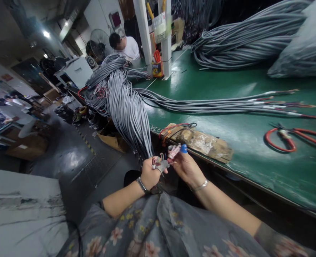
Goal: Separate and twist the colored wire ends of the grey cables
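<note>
My left hand [149, 175] is closed around the end of a grey cable, with its fingers wrapped in pale tape. Thin coloured wires [162, 156] stick up from that grip. Close on its right is my right hand [187, 168], its fingers bent together near the wires. A blue cover [184, 148] sits on one fingertip, and pinkish tape [174, 151] wraps another. Whatever the right fingers pinch is too small to make out. Behind the left hand, a thick bundle of grey cables [129, 110] hangs over the bench edge.
On the green bench [227, 130] lie a worn wooden block [204, 142], red-handled pliers [281, 139] and stripped cable ends [281, 107]. A large cable coil [243, 43] lies at the back right. A white post [166, 50] rises from the bench. A person [131, 48] sits beyond.
</note>
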`<state>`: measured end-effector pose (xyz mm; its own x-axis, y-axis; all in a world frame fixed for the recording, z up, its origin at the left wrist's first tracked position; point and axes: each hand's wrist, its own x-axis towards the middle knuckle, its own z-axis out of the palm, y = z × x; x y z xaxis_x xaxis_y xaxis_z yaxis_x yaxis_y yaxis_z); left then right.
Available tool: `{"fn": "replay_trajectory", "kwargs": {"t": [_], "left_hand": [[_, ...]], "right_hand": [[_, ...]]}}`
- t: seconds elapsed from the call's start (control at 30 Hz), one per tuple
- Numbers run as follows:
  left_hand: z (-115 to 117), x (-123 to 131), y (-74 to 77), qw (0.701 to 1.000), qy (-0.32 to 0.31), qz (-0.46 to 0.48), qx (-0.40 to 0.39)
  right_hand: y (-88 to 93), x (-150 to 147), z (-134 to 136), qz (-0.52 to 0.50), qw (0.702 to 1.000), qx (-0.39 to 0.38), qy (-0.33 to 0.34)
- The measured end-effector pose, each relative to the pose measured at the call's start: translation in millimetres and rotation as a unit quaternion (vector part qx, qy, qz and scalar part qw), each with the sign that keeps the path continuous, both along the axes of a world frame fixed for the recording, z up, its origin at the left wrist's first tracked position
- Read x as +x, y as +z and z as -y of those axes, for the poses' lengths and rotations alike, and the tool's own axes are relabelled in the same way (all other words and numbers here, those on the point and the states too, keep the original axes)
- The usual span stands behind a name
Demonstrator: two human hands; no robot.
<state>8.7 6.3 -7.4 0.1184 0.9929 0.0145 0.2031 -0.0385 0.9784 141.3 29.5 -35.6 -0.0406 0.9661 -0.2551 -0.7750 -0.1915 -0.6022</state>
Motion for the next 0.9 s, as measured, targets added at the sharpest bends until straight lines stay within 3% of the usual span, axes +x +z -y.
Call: {"fn": "replay_trajectory", "kwargs": {"t": [0.3,0.63,0.83,0.9], "left_hand": [[5.2,-8.9,7.8,1.000,-0.011,0.007,0.024],[1.0,1.3,11.1,0.999,0.001,0.032,-0.004],[-1.6,1.8,9.5,1.000,-0.003,0.016,-0.010],[-1.7,1.5,8.0,1.000,-0.006,0.009,-0.008]], "right_hand": [[-3.3,12.3,5.8,-0.009,0.995,0.018,0.100],[3.9,6.9,5.6,0.047,0.998,0.011,0.048],[-6.9,7.3,5.2,0.203,0.974,0.056,-0.085],[-8.9,7.3,4.9,0.222,0.970,0.068,-0.076]]}}
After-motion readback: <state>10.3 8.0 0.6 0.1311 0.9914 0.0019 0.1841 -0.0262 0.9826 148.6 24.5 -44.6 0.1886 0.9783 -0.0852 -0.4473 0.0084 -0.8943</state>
